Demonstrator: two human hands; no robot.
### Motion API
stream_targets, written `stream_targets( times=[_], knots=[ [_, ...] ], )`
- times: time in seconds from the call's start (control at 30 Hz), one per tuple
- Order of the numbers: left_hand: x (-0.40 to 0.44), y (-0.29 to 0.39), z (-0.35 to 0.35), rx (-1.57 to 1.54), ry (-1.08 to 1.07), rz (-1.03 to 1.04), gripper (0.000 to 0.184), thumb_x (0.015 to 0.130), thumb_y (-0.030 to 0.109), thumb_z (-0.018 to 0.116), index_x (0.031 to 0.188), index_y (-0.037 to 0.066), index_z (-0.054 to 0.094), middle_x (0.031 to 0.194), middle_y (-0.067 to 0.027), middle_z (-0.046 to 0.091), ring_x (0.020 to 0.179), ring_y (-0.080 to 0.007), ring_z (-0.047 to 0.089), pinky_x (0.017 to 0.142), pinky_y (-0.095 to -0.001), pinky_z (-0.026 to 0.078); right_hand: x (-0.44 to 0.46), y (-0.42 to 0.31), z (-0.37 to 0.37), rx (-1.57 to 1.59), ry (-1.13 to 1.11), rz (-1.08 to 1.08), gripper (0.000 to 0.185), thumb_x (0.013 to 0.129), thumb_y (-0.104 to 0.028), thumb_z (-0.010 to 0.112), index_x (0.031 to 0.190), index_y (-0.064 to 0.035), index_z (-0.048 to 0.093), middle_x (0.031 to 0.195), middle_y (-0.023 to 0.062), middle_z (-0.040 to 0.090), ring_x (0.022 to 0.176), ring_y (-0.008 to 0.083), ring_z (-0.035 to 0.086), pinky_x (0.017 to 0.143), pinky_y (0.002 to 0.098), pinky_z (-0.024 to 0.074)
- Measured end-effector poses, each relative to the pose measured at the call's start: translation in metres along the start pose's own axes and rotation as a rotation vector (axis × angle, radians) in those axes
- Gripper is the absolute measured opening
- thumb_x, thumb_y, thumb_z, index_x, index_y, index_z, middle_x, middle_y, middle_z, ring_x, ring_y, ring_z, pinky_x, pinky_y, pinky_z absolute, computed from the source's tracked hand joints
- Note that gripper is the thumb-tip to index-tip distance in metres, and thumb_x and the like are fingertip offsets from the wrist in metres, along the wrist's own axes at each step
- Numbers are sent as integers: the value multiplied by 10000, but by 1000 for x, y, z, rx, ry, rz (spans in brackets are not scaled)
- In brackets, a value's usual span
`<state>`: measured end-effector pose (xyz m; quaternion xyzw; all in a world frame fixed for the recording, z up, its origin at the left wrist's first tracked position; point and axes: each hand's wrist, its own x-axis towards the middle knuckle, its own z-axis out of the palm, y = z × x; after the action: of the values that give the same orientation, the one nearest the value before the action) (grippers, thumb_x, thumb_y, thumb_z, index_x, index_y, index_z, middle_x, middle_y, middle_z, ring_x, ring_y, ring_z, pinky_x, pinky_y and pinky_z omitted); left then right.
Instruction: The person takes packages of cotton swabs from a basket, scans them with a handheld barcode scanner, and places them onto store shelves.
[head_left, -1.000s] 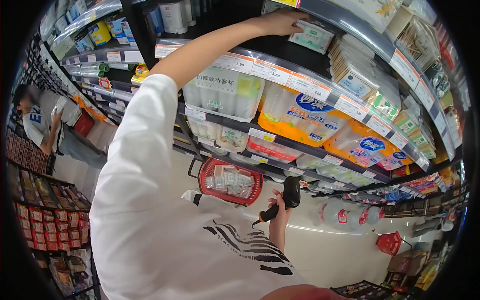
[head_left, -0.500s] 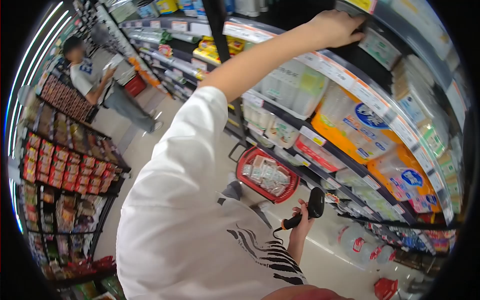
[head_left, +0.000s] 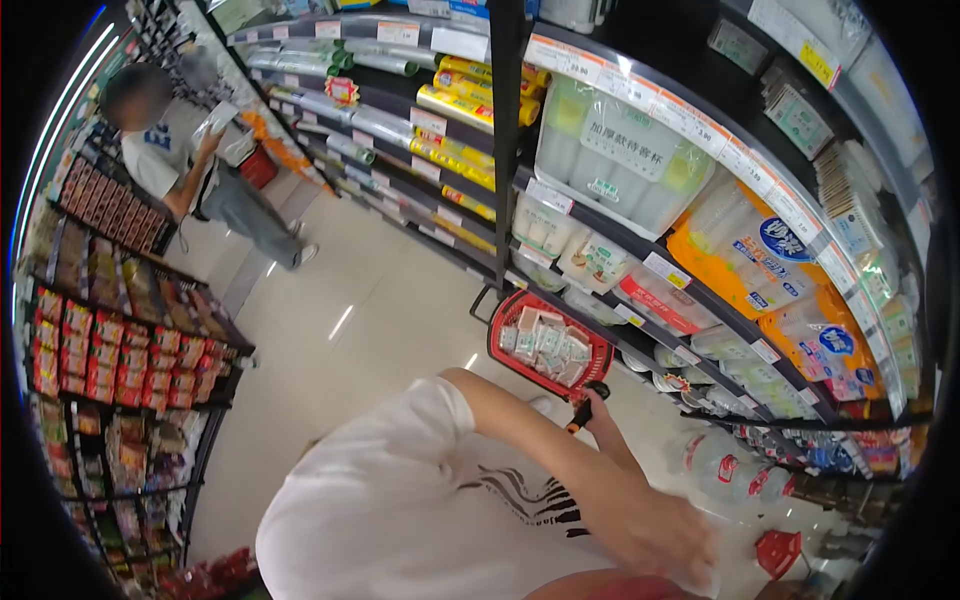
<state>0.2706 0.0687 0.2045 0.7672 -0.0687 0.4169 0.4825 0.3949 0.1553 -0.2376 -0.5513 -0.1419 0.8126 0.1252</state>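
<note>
The left hand (head_left: 655, 535) hangs low across the front of the white T-shirt (head_left: 390, 490), its forearm passing over the printed dark stripes; motion blur smears its fingers, so whether they are spread, curled or gripping anything cannot be told. Beyond that forearm, the right hand (head_left: 604, 416) has its fingers wrapped around a black-and-orange handheld barcode scanner (head_left: 592, 395), partly hidden by the hand. The scanner appears just beside the near edge of a red shopping basket (head_left: 603, 348), which sits on the pale tiled floor (head_left: 370, 300) at the foot of the shelving and holds a heap of small clear-wrapped packs (head_left: 545, 345). Above, well apart from both hands, small white-and-green packs (head_left: 800, 118) lie on the upper shelf, near the price labels along its edge. Below that shelf stand a clear-wrapped set of cups (head_left: 630, 150) with Chinese lettering and, to its right, orange-and-clear packages (head_left: 770, 270) with blue oval logos. Large clear bottles (head_left: 730, 465) with red labels stand on the floor at right. Across the aisle, another person (head_left: 160, 165) stands holding something white.
</note>
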Motion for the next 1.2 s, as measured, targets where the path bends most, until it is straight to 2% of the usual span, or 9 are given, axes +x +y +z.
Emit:
stream_targets(
  times=[0.13, 0.37, 0.43, 0.67, 0.73, 0.83, 0.9, 1.0, 1.2],
  knots=[
    [-2, 47, 20, -49, 116, 203, 350, 958, 371, 425, 1202, 158, 558, 1158, -147, 535, 1075, -287, 496, 922, -414, 356, 18, 52, 10, -475, 171, 2, 336, 748, -152, 682, 1023, -63, 512, 794, 94, 558, 633, 237, 617, 492, 331, 477],
    [-62, 90, 29, -14, 124, 239, 340, 953, 351, 426, 1073, 90, 609, 1072, -109, 577, 1049, -264, 500, 884, -437, 357, -63, 105, 41, -711, 136, -125, 383, 752, -159, 699, 1056, -47, 494, 821, 79, 595, 648, 182, 627, 547, 307, 492],
    [-69, 75, 61, -241, 257, 537, 276, 938, 311, 451, 1032, 125, 633, 1085, -75, 590, 848, -241, 575, 742, -421, 440, -101, 119, 53, -720, 185, -172, 414, 752, -164, 705, 1085, -45, 490, 837, 79, 602, 669, 181, 630, 561, 307, 492],
    [-132, 95, 47, 14, 664, 591, 240, 914, 285, 482, 999, 155, 666, 1129, -35, 599, 526, -168, 536, 464, -334, 429, -171, 166, 88, -955, 454, -221, 461, 754, -293, 735, 1079, -25, 547, 878, 115, 642, 785, 217, 631, 704, 338, 490],
    [-182, 77, 36, -355, 240, 354, 394, 971, 236, 352, 1287, 18, 441, 1351, -176, 401, 1269, -354, 344, 1031, -462, 282, -164, 199, 74, -990, 495, -287, 483, 742, -288, 742, 1090, -23, 540, 895, 145, 644, 806, 259, 632, 722, 359, 489],
    [-242, 24, 42, -633, 250, -115, 379, 947, 239, 398, 1224, 4, 505, 1309, -159, 451, 1205, -323, 409, 1023, -400, 314, -146, 234, 46, -1041, 485, -378, 510, 718, -283, 746, 1093, -11, 531, 909, 188, 644, 843, 337, 625, 750, 395, 486],
    [-316, -30, 71, -357, 532, -619, 244, 934, 177, 414, 1017, 16, 577, 1155, -107, 544, 1074, -269, 503, 930, -353, 396, -137, 246, 23, -1021, 470, -69, 544, 706, -287, 722, 1116, -9, 497, 976, 191, 613, 938, 370, 582, 797, 433, 466],
    [-464, -117, 138, -110, 864, -1289, 231, 925, 146, 421, 869, 20, 605, 955, -78, 602, 820, -197, 565, 779, -319, 453, -136, 272, 9, -1331, 523, -42, 585, 712, -300, 699, 1163, -23, 450, 1058, 190, 550, 1020, 370, 523, 840, 464, 429],
    [-631, -215, 110, 427, 1079, -1603, 208, 910, 143, 487, 783, -5, 558, 671, -106, 542, 576, -228, 492, 580, -324, 413, -119, 296, -13, -1402, 506, 68, 680, 704, -275, 695, 1253, -14, 391, 1147, 170, 449, 1111, 357, 409, 939, 486, 317]
  ],
)
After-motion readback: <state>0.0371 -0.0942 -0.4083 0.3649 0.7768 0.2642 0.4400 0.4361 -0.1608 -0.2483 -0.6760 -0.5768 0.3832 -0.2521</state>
